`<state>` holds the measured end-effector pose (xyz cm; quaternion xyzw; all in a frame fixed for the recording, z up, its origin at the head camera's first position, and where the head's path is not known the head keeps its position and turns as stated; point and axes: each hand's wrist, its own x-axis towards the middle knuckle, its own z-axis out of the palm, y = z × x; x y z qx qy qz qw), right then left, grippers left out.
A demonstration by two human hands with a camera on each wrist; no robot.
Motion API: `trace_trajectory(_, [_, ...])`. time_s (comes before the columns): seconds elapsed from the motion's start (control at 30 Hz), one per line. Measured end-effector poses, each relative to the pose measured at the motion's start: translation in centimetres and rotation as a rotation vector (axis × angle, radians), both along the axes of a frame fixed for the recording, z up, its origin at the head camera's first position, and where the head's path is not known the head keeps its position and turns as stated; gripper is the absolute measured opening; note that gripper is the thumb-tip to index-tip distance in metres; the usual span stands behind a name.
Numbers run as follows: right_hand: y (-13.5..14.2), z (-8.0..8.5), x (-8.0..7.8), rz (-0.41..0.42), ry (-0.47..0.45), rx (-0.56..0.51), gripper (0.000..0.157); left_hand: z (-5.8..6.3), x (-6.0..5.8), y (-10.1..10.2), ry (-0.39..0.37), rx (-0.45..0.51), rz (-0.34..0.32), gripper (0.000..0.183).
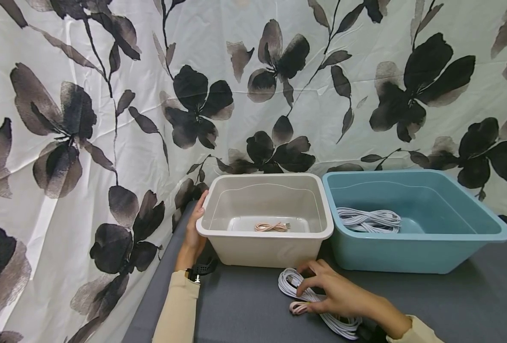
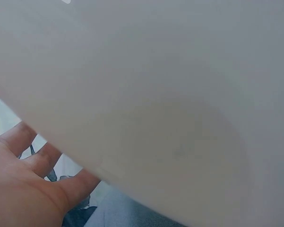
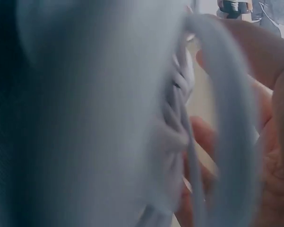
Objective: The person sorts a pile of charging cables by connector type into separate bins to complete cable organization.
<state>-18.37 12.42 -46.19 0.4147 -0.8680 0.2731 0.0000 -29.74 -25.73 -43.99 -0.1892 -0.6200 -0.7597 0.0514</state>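
My left hand (image 1: pixel 196 231) rests with extended fingers against the left side of a beige bin (image 1: pixel 263 250). In the left wrist view, the bin's pale wall (image 2: pixel 156 94) partly covers those fingers (image 2: pixel 82 187). My right hand (image 1: pixel 336 288) reaches over a coiled white cable (image 1: pixel 341 326) in front of the bins. Its bent thumb and forefinger are apart, beside a small pink cable bundle (image 1: pixel 298 308) lying on the white coil. Blurred cable loops (image 3: pixel 234 118) hide part of the hand in the right wrist view, so exact contact is unclear.
Inside the beige bin lies a pink cable bundle (image 1: pixel 271 227). A blue bin (image 1: pixel 412 252) stands close on its right, with bundled white cables (image 1: pixel 369 220) at its left end. Both stand on a grey cloth surface (image 1: pixel 240 305), before a flower-printed curtain (image 1: pixel 236 114).
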Motion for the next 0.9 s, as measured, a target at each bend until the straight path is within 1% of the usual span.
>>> trace_trajectory(0.17, [0.0, -0.7, -0.1, 0.003, 0.046, -0.009, 0.033, 0.1, 0.0, 0.0, 0.005, -0.009, -0.005, 0.056])
trace_trajectory(0.3, [-0.1, -1.0, -0.3, 0.020, 0.059, -0.007, 0.035, 0.1, 0.1, 0.0, 0.006, -0.007, -0.009, 0.057])
trace_trajectory(0.43, [-0.3, -1.2, -0.5, 0.039, 0.047, 0.036, 0.034, 0.2, 0.1, 0.0, 0.009, -0.007, -0.012, 0.057])
trace_trajectory(0.6, [-0.7, -1.5, -0.5, 0.045, 0.072, 0.085, 0.029, 0.2, 0.2, 0.0, 0.011, -0.016, -0.002, 0.056])
trace_trajectory(0.73, [-1.1, -1.7, -0.4, 0.031, 0.101, 0.069, 0.023, 0.1, 0.1, -0.1, 0.011, -0.014, -0.001, 0.057])
trace_trajectory(0.8, [-1.1, -1.8, -0.4, 0.026, 0.113, 0.055, 0.022, 0.0, 0.1, -0.2, 0.007, -0.013, -0.004, 0.058])
trace_trajectory(0.9, [-1.1, -1.9, -0.3, 0.029, 0.129, 0.027, 0.023, 0.1, 0.3, -0.1, 0.008, -0.016, -0.004, 0.057])
